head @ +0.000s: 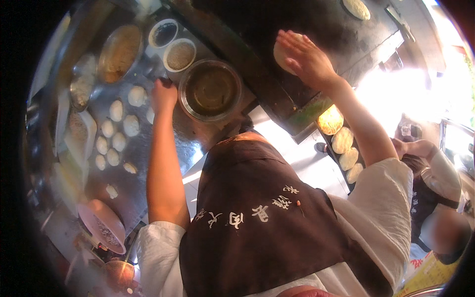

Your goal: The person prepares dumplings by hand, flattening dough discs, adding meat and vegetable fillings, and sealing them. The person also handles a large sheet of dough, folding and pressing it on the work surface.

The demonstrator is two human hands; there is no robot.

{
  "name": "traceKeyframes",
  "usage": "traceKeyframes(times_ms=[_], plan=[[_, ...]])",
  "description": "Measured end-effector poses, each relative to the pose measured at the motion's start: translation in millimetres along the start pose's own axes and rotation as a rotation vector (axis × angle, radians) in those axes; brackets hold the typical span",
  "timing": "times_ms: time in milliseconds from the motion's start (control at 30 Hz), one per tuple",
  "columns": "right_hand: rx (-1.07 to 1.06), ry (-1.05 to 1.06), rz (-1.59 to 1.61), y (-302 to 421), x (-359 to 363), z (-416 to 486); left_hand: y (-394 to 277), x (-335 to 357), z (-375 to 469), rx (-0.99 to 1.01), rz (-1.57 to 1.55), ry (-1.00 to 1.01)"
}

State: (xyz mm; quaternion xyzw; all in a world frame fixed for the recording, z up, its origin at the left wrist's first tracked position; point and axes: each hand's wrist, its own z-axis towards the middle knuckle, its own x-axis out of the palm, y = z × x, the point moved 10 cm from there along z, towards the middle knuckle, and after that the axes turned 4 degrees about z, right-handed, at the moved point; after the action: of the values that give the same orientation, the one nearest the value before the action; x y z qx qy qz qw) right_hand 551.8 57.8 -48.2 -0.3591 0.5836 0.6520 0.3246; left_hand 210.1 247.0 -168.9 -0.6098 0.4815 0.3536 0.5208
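Note:
My right hand [302,57] lies flat on a pale dough round [281,61] on the dark griddle [245,22]. Its fingers are extended and cover much of the round. On the metal worktop [135,193], my left hand [165,94] is curled beside a wide bowl of dark liquid [210,91]; whether anything is inside its fingers is hidden. Several dough balls [118,141] sit left of that forearm, and one is partly behind it. Just beyond the left hand are a white bowl of pale grains or seeds [180,55] and a white bowl with dark contents [164,33].
Another dough round [356,9] lies at the griddle's far side, near a flat metal tool [400,23]. Several browned flatbreads [342,140] rest on a tray below my right arm. Metal basin [120,54] and pink bowl [102,226] stand left. A co-worker [434,185] is at right.

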Motion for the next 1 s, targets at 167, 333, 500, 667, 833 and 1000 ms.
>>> traceKeyframes(times_ms=[167,333,500,667,833,1000], plan=[[-0.052,-0.092,-0.073,-46.1,-15.6,4.9,13.4,-4.4,-1.5,-0.05,-0.18,-0.158],[-0.005,-0.024,-0.262,-66.3,-15.6,-26.8,7.0,-8.3,-11.1,-0.059,-0.123,-0.166],[0.063,-0.111,-0.261,-29.3,-21.1,-58.5,17.9,-12.2,-24.6,0.024,-0.407,-0.233],[0.129,0.029,-0.383,-32.4,-5.9,-76.0,38.0,-20.2,-51.8,-0.007,-0.69,-0.161],[0.053,-0.032,-0.21,-13.8,-10.9,-69.8,57.1,6.3,-63.7,0.101,-0.618,-0.183],[0.049,0.022,-0.22,-5.6,0.9,-70.3,26.0,13.6,-55.4,0.188,-0.442,-0.257]])
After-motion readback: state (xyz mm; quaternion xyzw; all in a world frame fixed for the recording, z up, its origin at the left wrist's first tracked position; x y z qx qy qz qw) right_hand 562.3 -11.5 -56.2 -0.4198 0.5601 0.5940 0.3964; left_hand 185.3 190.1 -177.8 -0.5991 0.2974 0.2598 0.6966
